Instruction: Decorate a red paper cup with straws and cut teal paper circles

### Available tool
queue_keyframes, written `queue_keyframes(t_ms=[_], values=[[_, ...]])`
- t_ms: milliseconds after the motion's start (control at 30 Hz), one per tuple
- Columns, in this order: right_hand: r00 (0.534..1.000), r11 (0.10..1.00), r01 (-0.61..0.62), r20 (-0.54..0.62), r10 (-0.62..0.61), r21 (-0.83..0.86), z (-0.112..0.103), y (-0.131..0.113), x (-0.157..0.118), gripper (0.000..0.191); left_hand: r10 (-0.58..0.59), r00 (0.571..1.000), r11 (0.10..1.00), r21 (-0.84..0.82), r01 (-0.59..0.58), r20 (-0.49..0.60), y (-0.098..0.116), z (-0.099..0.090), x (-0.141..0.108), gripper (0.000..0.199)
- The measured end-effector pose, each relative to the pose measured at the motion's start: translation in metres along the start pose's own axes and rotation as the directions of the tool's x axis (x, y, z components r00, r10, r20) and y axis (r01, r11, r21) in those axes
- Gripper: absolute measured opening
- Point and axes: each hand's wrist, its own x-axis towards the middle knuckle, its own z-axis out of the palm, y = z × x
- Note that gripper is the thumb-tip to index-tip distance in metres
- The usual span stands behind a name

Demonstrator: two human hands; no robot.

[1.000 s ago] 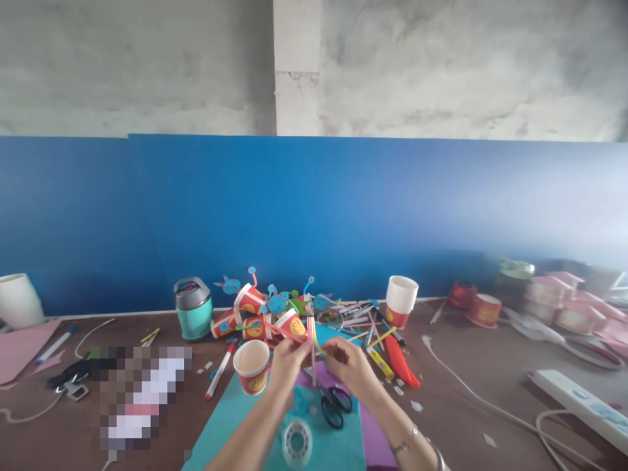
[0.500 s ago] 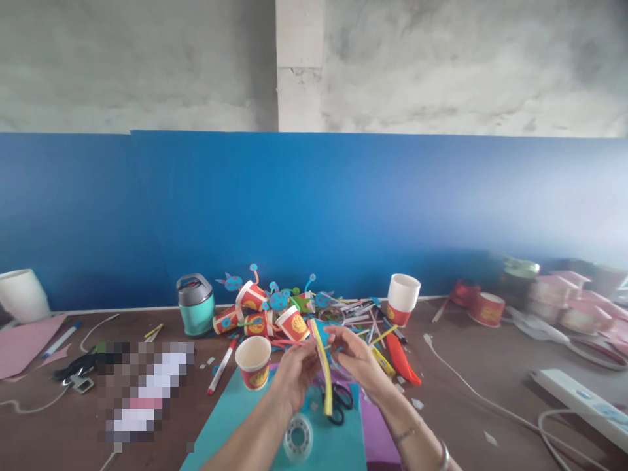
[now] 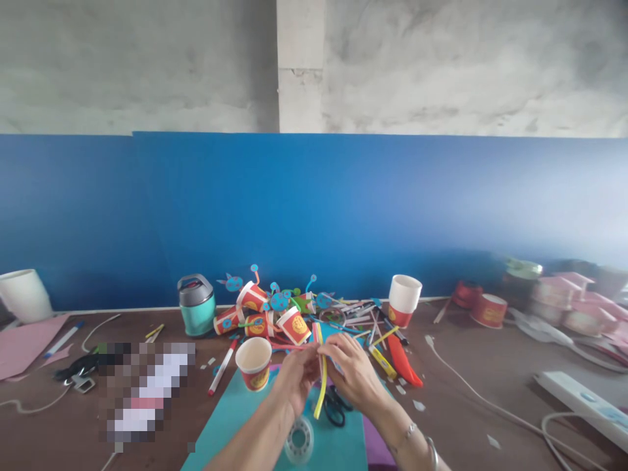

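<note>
Between my two hands is a narrow yellow strip (image 3: 321,391), with a pink strip (image 3: 316,332) showing beside its upper end. My left hand (image 3: 298,374) is closed and pinches the strips from the left. From the right, my right hand (image 3: 350,369) has its thumb and fingers bent in against the same strips. The yellow strip's lower end hangs free above a teal sheet (image 3: 230,432). Black-handled scissors (image 3: 335,413) lie on the sheet just below my right hand, partly hidden. A clear tape roll (image 3: 299,439) rests nearer me. Left of my left hand stands a paper cup (image 3: 254,366).
Behind my hands is a heap of decorated paper cups (image 3: 258,324) and pens. A stacked white cup (image 3: 405,297), an orange-red item (image 3: 405,363) and a yellow tube (image 3: 383,362) are to the right. A teal jar (image 3: 197,307) and a red-capped marker (image 3: 223,366) stand left.
My right hand has moved left and closed in on the strips beside my left hand. The yellow strip's lower end has swung a little to the left.
</note>
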Motion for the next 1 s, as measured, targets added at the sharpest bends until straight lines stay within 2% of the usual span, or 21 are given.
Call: queue_keyframes(t_ms=[67,133,200,267,333,400,500,567,633,767,833,900,1000], values=[[0.995,0.995,-0.045,-0.079,0.053,0.091,0.003,0.001,0.000,0.018,0.004,1.000,0.998,-0.064,-0.006,-0.030,-0.001,0.001,0.001,0.037],[0.964,0.951,-0.163,-0.163,0.210,0.264,0.009,0.002,0.000,0.015,0.008,0.999,0.992,-0.125,-0.014,-0.048,-0.001,0.003,0.000,0.037],[0.883,0.823,-0.313,-0.173,0.436,0.474,0.016,0.002,0.000,0.017,0.009,0.999,0.987,-0.158,-0.016,-0.045,0.000,0.006,-0.001,0.035],[0.781,0.642,-0.416,-0.108,0.615,0.644,0.022,0.002,0.001,0.029,0.014,0.999,0.983,-0.180,-0.020,-0.034,0.001,0.008,-0.002,0.031],[0.709,0.493,-0.443,-0.045,0.704,0.749,0.025,0.002,0.002,0.038,0.016,1.000,0.981,-0.193,-0.020,-0.022,0.002,0.009,-0.003,0.028],[0.681,0.402,-0.431,-0.001,0.732,0.808,0.024,0.001,0.003,0.041,0.014,1.000,0.980,-0.197,-0.015,-0.008,0.002,0.009,-0.003,0.027],[0.669,0.304,-0.393,0.043,0.742,0.868,0.020,-0.001,0.005,0.041,0.008,1.000,0.982,-0.190,-0.004,0.021,0.002,0.008,-0.003,0.027],[0.667,0.270,-0.385,0.063,0.743,0.883,0.016,-0.005,0.007,0.039,0.012,0.998,0.986,-0.170,-0.002,0.056,0.003,0.006,-0.003,0.030],[0.681,0.278,-0.395,0.076,0.729,0.875,0.012,-0.008,0.009,0.039,0.024,0.995,0.991,-0.132,-0.011,0.093,0.005,0.005,-0.004,0.033],[0.752,0.334,-0.432,0.130,0.647,0.838,0.003,-0.010,0.011,0.042,0.013,0.988,0.999,-0.041,-0.006,0.152,0.012,0.006,-0.009,0.035],[0.774,0.334,-0.458,0.185,0.605,0.824,-0.001,-0.007,0.010,0.040,-0.002,0.986,1.000,-0.016,0.005,0.169,0.015,0.006,-0.010,0.035],[0.765,0.286,-0.469,0.223,0.604,0.835,-0.003,-0.001,0.009,0.036,-0.003,0.985,1.000,-0.006,0.004,0.170,0.016,0.006,-0.009,0.036],[0.720,0.170,-0.412,0.205,0.663,0.895,-0.002,0.007,0.006,0.032,0.008,0.987,1.000,0.002,-0.009,0.159,0.015,0.004,-0.007,0.037]])
